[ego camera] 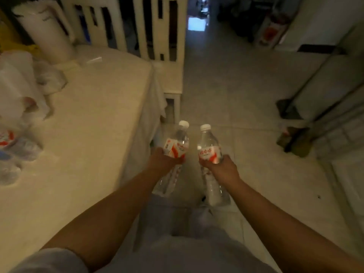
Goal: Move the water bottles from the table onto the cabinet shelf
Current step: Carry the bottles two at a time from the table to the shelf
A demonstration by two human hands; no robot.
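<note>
— While both arms are stretched out over the floor, what do the hands have?

— From the head camera, the only view: the left hand (164, 159) is curled round the middle of one water bottle (178, 146), and the right hand (221, 167) is wrapped round the label band of a second bottle (209, 146). Both bottles are off the table (88, 107) and in the air just past its corner, caps pointing away from the person. The left hand seems to carry more clear plastic below it, perhaps another bottle, but the blur keeps me from being sure.

— How would you expect them to handle?

— They look full, so I judge them fairly heavy for their size, with thin walls that give a little under a squeeze. Smooth plastic can slip, and the label band offers the best hold, which is where the fingers sit.

— Are more left?

— A plastic-wrapped bundle of bottles (11, 152) lies at the table's left edge, beside some plastic bags (21, 85). I cannot pick out the cabinet shelf with certainty.
</note>
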